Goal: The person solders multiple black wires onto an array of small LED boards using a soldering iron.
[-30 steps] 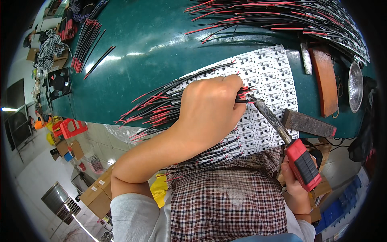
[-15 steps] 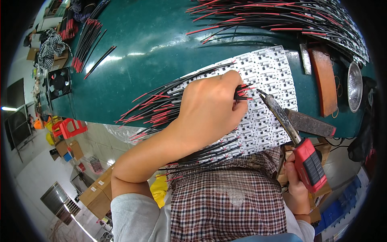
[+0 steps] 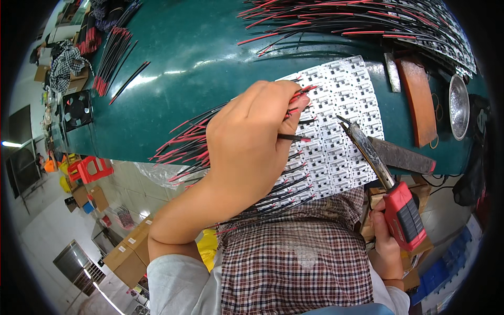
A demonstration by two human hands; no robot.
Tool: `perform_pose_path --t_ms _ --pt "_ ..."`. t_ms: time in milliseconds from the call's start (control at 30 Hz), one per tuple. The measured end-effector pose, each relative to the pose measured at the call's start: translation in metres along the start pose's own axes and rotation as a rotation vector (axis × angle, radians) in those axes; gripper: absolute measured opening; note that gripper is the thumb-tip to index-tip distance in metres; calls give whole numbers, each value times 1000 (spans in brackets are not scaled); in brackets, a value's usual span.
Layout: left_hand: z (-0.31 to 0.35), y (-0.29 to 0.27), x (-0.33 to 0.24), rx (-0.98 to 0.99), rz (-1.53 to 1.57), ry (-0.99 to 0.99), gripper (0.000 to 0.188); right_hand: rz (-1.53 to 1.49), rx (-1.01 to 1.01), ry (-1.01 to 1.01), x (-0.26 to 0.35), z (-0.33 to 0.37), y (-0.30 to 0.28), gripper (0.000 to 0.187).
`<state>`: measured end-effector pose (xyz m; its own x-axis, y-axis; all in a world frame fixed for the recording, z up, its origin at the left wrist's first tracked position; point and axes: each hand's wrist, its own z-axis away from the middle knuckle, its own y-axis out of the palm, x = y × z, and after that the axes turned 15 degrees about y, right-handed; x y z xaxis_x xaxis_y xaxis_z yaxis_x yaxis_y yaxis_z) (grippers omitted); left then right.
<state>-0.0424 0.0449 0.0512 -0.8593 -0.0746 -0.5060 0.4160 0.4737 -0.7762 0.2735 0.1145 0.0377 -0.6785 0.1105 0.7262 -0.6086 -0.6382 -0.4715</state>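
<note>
My left hand point(image 3: 249, 134) is closed on several thin black and red wires point(image 3: 302, 94), whose ends poke out past the fingertips. It hovers over a white circuit board panel point(image 3: 346, 94) covered in rows of small parts. More black wires point(image 3: 189, 137) with red ends fan out leftward from under that hand, and others point(image 3: 286, 197) lie along the panel's near edge. In my right hand point(image 3: 387, 244) is a soldering iron point(image 3: 401, 212) with a red and black handle. Its tip points up-left over the panel, apart from the left fingers.
A dark flat bar point(image 3: 401, 156), an orange-brown block point(image 3: 418, 102) and a metal bowl point(image 3: 459, 107) are at the right of the green table point(image 3: 199, 89). Wired panels point(image 3: 441, 37) are piled at the far right. Wire bundles point(image 3: 113, 58) and a black fan point(image 3: 77, 109) sit left.
My left hand has drawn back leftward from the iron's tip, and its fingers have turned upward with the wires. The panel has shifted slightly left. The soldering iron has barely moved.
</note>
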Motion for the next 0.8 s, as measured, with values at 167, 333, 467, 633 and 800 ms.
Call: perform_pose_path --t_ms 167,333,467,633,800 --pt "8 -1 -12 249 151 -150 12 42 22 -78 -9 -2 0 21" --pt "25 22 -6 209 155 -89 16 97 19 -270 -2 -7 4 29" --pt "23 28 -6 212 91 -47 18 60 53 -239 12 -13 7 29" --pt "25 31 -4 217 68 -32 18 147 77 -301 20 -19 8 27" --pt "24 31 -5 241 44 -18 18 154 98 -294 21 -21 9 25"
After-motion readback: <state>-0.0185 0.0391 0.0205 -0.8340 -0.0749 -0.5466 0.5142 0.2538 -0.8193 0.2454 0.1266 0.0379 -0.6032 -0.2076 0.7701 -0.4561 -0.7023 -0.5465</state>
